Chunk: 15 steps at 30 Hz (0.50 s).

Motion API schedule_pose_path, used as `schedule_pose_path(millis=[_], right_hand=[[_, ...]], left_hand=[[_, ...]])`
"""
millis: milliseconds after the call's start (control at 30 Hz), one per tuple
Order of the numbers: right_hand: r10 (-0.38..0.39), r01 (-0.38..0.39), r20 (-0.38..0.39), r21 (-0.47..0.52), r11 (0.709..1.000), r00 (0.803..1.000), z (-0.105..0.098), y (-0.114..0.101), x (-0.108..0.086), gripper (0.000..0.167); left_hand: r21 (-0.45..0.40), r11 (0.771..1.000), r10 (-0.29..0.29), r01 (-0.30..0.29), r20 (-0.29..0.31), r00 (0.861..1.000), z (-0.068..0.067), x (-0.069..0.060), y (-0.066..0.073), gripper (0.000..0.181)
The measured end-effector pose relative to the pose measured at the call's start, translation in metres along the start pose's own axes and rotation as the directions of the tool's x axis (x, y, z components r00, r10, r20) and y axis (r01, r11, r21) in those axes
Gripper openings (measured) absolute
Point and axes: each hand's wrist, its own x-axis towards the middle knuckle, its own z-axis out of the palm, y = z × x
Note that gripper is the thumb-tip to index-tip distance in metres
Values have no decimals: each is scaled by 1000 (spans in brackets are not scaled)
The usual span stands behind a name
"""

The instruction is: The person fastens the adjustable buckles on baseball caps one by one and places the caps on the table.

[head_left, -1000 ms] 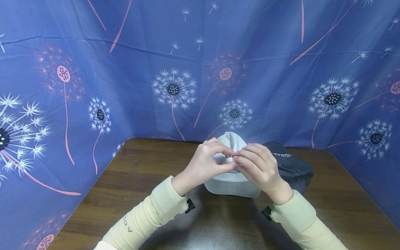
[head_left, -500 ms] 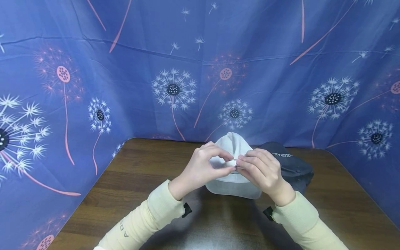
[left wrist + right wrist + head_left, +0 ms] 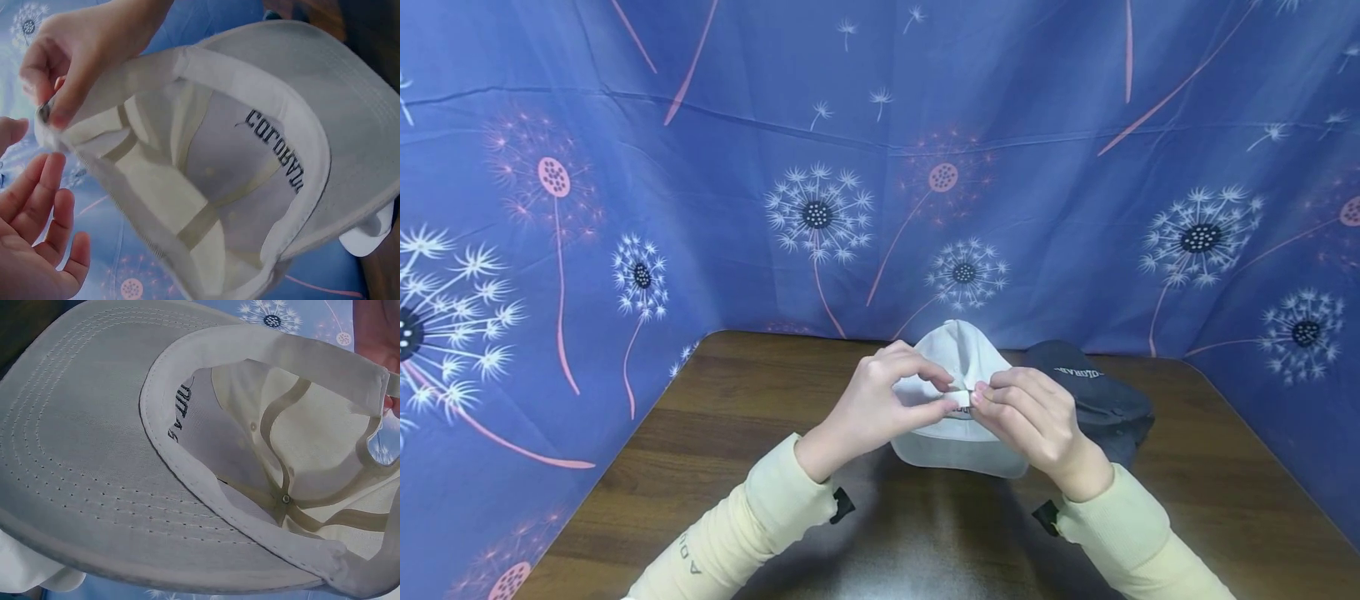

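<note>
A light grey baseball cap [image 3: 958,454] hangs between my hands, brim towards me. Its hollow inside [image 3: 156,169], with the back of dark lettering [image 3: 275,150], shows in the left wrist view. At the end of its white back strap [image 3: 957,398], my right hand [image 3: 1037,417] pinches with thumb and fingertips. My left hand [image 3: 880,396] has thumb and fingers spread around the strap, with a gap between them. In the left wrist view, the left fingers [image 3: 50,194] lie loose beside the strap. The right wrist view shows the brim's stitched underside [image 3: 94,450].
On the brown wooden table [image 3: 737,400], a dark cap [image 3: 1101,400] with white lettering lies to the right, behind my right hand. A blue cloth [image 3: 880,167] printed with dandelions hangs behind the table and along its sides.
My left hand has drawn back a little to the left, its fingertips parting from the right hand's. More of the white strap shows between them. The right hand has shifted slightly right and down.
</note>
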Motion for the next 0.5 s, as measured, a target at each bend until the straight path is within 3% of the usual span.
schedule_pose_path(millis=[133, 300, 400, 500], right_hand=[[-4, 4, -19, 5, 1000, 1000, -1, 0, 2, 20], [-27, 27, -48, 12, 1000, 998, -1, -2, 6, 20], [-48, 49, -73, 8, 999, 996, -2, -3, 9, 21], [-66, 68, -100, 12, 998, 993, -2, -5, 12, 23]], left_hand=[[-8, 997, -71, 71, -20, 997, -6, 1, -2, 16], [31, 982, -183, 184, -24, 983, -13, 2, -10, 14], [59, 964, -256, 258, -29, 966, -17, 4, -20, 14], [34, 935, -353, 354, -17, 935, -21, 4, -32, 15]])
